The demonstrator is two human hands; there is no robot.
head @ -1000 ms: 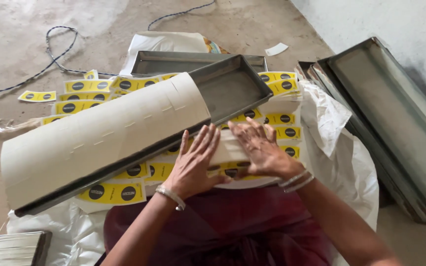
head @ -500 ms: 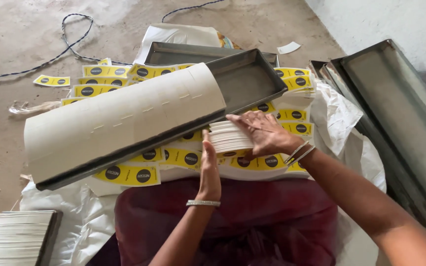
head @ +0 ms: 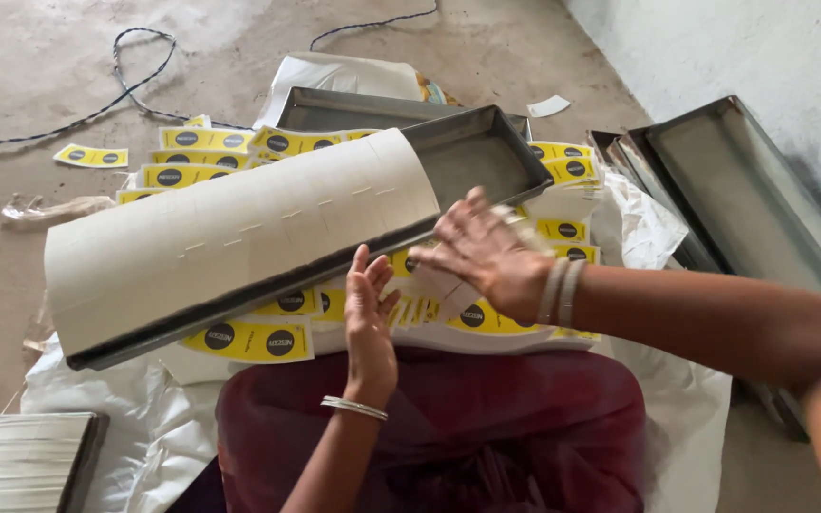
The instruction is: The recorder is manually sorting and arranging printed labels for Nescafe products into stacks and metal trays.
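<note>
left hand (head: 369,313) resting open against tray (head: 486,157) edge, right hand (head: 483,255) gripping blurred white paper stack (head: 525,228), hovering over yellow labels (head: 249,339)

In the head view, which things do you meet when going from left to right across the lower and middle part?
Stack of white sheets → left hand → right hand → metal trays by the wall.

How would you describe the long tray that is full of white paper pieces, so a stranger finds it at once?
Start at the white sheet spread on the concrete floor. Across the yellow labels on it lies a long grey metal tray, just beyond the left hand. Unlike the empty trays by the wall, a curved white row fills most of it.
</note>
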